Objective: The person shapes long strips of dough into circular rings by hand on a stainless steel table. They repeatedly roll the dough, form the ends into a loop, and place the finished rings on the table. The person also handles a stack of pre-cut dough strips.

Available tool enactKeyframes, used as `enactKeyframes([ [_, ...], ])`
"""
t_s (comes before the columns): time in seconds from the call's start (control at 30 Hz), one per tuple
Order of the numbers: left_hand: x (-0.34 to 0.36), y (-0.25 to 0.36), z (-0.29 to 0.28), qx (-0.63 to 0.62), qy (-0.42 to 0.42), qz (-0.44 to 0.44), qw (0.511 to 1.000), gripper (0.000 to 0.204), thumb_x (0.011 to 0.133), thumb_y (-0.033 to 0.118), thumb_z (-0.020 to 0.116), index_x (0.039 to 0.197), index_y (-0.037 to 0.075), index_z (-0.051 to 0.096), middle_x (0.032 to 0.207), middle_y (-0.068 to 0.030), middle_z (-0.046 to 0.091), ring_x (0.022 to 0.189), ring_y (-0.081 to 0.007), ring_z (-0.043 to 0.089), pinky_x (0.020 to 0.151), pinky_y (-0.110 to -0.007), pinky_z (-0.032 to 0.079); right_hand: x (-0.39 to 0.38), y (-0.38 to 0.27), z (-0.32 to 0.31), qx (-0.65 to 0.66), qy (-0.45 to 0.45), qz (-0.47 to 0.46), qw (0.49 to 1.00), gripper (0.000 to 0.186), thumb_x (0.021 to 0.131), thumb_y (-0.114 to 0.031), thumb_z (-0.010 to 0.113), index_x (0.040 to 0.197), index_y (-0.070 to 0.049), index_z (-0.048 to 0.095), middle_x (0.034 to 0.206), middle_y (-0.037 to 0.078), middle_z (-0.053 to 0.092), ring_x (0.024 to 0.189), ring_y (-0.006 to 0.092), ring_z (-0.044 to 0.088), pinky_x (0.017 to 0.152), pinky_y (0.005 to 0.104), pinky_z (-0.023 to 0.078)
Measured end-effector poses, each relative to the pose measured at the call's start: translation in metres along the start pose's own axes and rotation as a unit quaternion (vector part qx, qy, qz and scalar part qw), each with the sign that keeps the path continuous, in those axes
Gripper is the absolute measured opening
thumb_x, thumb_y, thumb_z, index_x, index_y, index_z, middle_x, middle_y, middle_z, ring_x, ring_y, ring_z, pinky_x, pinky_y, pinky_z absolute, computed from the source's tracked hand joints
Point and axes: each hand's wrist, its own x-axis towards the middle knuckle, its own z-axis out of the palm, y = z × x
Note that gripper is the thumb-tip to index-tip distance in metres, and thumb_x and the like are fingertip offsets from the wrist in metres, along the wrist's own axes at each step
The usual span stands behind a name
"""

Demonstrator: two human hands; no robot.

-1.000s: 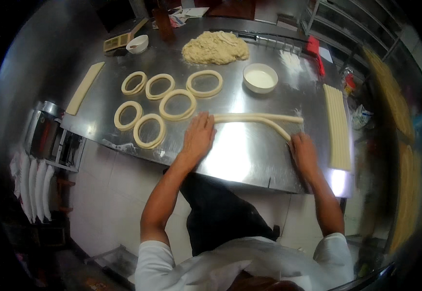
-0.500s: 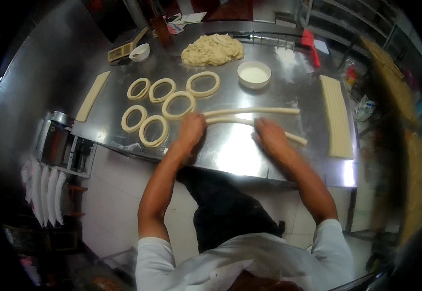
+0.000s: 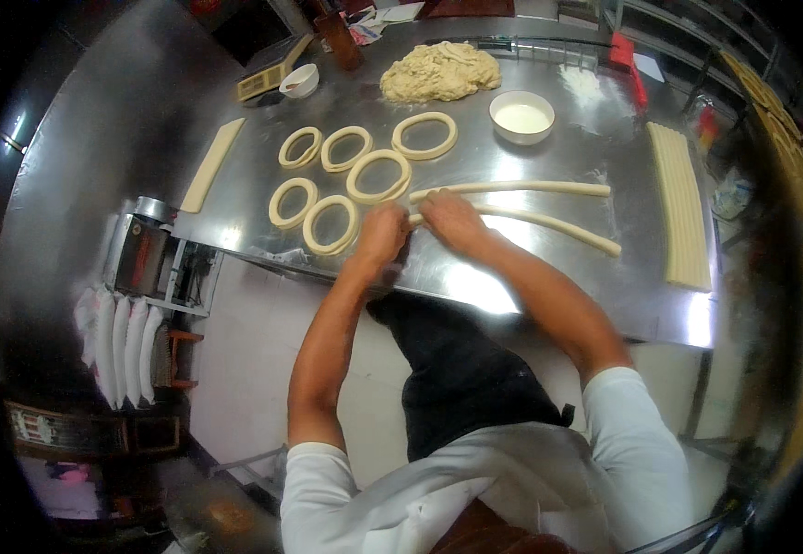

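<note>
Two long dough strips lie side by side on the metal table in front of me. My left hand (image 3: 385, 233) is closed around the left end of the nearer dough strip (image 3: 558, 227). Just to its right, my right hand (image 3: 452, 222) pinches the same strip near that end, fingers curled and partly hidden. The farther dough strip (image 3: 531, 186) lies straight, its left end close to my right fingertips. Several dough rings (image 3: 331, 249) rest left of and beyond my left hand, two of them touching.
A large dough lump (image 3: 440, 74) sits at the back, beside a white bowl of pale liquid (image 3: 522, 120). Dough cut into parallel strips (image 3: 680, 208) lies at the right edge, a flat dough piece (image 3: 212, 166) at the left. A small bowl (image 3: 300, 81) stands by a scale (image 3: 275, 69).
My right hand has slid left along the nearer strip, close to my left hand. The whole view has shifted, so the table sits farther right and higher.
</note>
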Motion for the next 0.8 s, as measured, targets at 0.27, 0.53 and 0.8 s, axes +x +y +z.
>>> enactKeyframes([
  [0.27, -0.005, -0.002, -0.008, -0.045, -0.005, 0.037, 0.998, 0.018, 0.086, 0.012, 0.08, 0.099, -0.001, 0.077, 0.093, -0.0204, 0.07, 0.094, -0.0427, 0.066, 0.084, -0.049, 0.051, -0.001, 0.003, 0.008, 0.0, 0.014, -0.029, 0.999, 0.017, 0.09, -0.019, 0.074, 0.095, -0.004, 0.07, 0.102, 0.017, 0.066, 0.1, 0.0374, 0.063, 0.087, 0.0505, 0.051],
  [0.53, -0.011, -0.013, -0.005, -0.004, 0.026, 0.057, 0.998, 0.019, 0.086, 0.014, 0.081, 0.099, 0.001, 0.078, 0.092, -0.0184, 0.069, 0.093, -0.0406, 0.065, 0.084, -0.049, 0.051, -0.008, 0.016, -0.001, 0.009, 0.011, -0.013, 1.0, 0.016, 0.091, -0.016, 0.07, 0.094, -0.001, 0.071, 0.106, 0.019, 0.067, 0.103, 0.0389, 0.064, 0.091, 0.0514, 0.053],
  [0.8, -0.005, -0.016, -0.005, 0.02, -0.031, 0.076, 0.996, 0.015, 0.088, 0.015, 0.079, 0.093, 0.002, 0.076, 0.095, -0.0171, 0.069, 0.094, -0.0405, 0.065, 0.086, -0.05, 0.052, -0.056, 0.047, -0.038, -0.017, 0.017, 0.053, 0.998, 0.017, 0.089, -0.018, 0.074, 0.091, -0.002, 0.069, 0.101, 0.018, 0.065, 0.1, 0.0377, 0.063, 0.09, 0.0486, 0.052],
])
